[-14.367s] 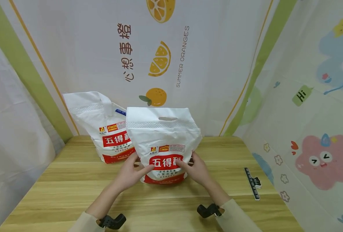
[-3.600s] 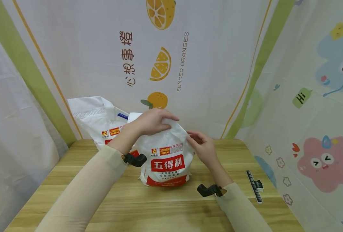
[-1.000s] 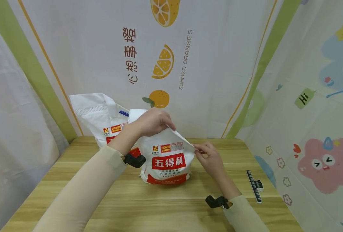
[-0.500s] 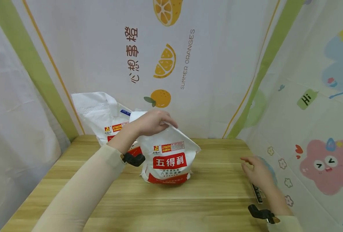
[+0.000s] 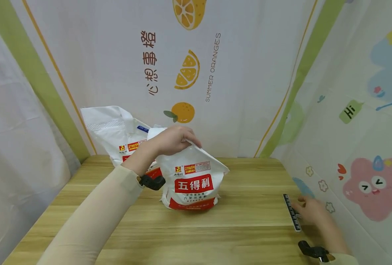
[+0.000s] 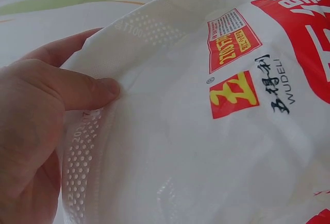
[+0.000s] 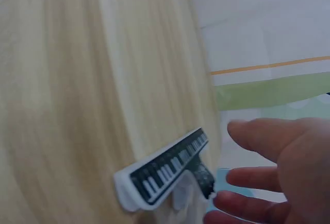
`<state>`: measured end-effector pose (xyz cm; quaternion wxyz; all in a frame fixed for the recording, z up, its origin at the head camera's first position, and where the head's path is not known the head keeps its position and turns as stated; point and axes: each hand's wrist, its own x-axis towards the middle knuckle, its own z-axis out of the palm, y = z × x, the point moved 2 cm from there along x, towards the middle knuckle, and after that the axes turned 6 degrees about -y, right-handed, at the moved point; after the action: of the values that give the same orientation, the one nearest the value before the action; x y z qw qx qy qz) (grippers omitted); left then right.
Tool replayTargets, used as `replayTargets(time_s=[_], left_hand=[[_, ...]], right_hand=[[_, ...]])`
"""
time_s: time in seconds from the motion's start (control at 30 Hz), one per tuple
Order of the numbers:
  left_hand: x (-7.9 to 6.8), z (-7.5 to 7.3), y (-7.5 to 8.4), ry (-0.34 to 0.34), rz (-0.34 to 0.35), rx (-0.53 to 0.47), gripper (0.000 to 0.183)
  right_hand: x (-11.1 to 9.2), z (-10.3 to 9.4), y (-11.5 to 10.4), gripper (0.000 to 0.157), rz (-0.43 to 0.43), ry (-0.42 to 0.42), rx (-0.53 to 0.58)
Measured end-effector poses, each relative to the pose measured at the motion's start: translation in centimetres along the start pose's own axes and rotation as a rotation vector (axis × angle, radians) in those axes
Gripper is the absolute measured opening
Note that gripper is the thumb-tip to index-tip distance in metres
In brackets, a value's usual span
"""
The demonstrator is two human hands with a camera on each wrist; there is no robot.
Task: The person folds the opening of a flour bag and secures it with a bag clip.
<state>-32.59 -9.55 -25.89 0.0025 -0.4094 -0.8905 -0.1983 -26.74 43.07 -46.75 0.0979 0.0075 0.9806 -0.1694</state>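
A white and red flour bag (image 5: pixel 193 184) stands on the table, its top folded over. My left hand (image 5: pixel 176 141) pinches that folded edge; the left wrist view shows the thumb (image 6: pixel 95 91) pressed on the front, with the other fingers partly hidden behind the plastic. At the table's right side lies a sealing clip (image 5: pixel 291 213) with a black and white piano-key pattern. My right hand (image 5: pixel 312 210) is beside it, blurred. In the right wrist view its fingers are spread near the handle of the clip (image 7: pixel 167 168), holding nothing; whether a fingertip touches is unclear.
Behind and left of the bag stands a second flour bag (image 5: pixel 111 127) with a blue clip (image 5: pixel 143 129) at its top. A printed curtain (image 5: pixel 242 73) hangs along the table's back, and another covers the right side. The wooden table (image 5: pixel 182 235) extends in front.
My right hand has let go of the bag's right corner and moved right to the piano-key clip. The left hand keeps its pinch on the fold. Earlier, the bag's top stood unfolded.
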Motion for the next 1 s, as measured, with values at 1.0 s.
replayTargets(time_s=[1.0], left_hand=[[-0.1,0.2,0.0,0.016,-0.006,-0.002,0.033]], right_hand=[[-0.4,-0.7,-2.5,0.048,0.012,0.093,0.441]])
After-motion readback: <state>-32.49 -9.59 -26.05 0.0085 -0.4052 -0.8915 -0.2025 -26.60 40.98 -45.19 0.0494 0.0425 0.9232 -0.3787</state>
